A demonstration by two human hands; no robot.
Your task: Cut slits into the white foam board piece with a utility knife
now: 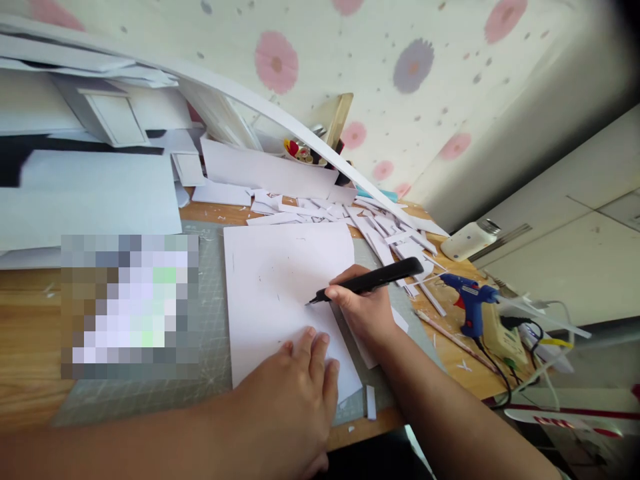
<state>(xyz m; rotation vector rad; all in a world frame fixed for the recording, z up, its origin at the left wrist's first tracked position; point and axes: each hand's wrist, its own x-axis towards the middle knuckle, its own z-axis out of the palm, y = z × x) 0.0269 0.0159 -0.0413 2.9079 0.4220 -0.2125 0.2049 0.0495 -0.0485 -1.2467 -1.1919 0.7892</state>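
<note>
Black and slender, a pen-shaped tool (385, 271) is grasped in the right hand (367, 310), pinched between the thumb and fingers, its rear end pointing up and to the right. Its thin tip meets, or stands just over, a white sheet (260, 267); contact cannot be told. The left hand (295, 383) grips nothing: it lies palm down on the near part of the same sheet, fingers extended, below the tool's tip. The sheet thus lies beneath the left hand and to the left of the right hand, bearing a few small, faint marks. Under it is a grey-green cutting mat (213, 267), with a small white strip (371, 403) beside the sheet's near right corner. The mat rests on a wooden table (25, 320). Beyond the sheet, white offcuts (320, 210) are heaped; at left stand large white panels (105, 193). Right of the right hand lie a pencil (453, 340), a blue glue gun (471, 293) and a cream power strip (505, 343), with a pale bottle (467, 241) farther back. Behind everything rises a flower-patterned wall (325, 40).
</note>
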